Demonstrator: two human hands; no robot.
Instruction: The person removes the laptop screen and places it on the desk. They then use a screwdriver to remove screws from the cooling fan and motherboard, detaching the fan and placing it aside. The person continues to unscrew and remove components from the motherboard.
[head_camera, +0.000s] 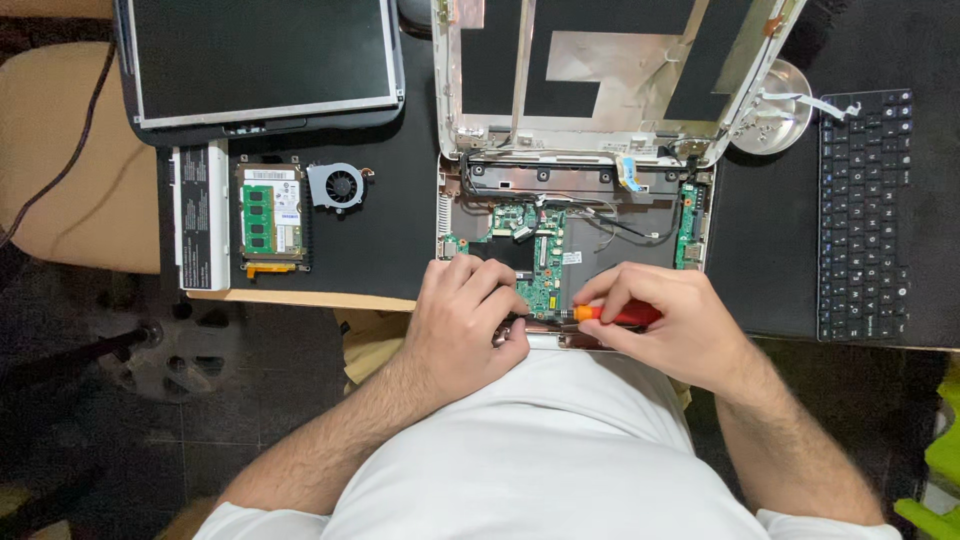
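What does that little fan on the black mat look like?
The fan is a small round blower with dark blades in a grey, metal-looking housing. It lies flat and loose on the mat, right of the hard drive and below the detached screen. A short wire sticks out at its right. Neither hand touches it.

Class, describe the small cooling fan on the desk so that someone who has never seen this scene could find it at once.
Start at the detached screen panel lying at the far left of the black desk. Just below it sits a row of removed parts: a white battery pack, a drive topped with a green memory module, then the cooling fan. It is the only round-bladed part, in a small grey housing.
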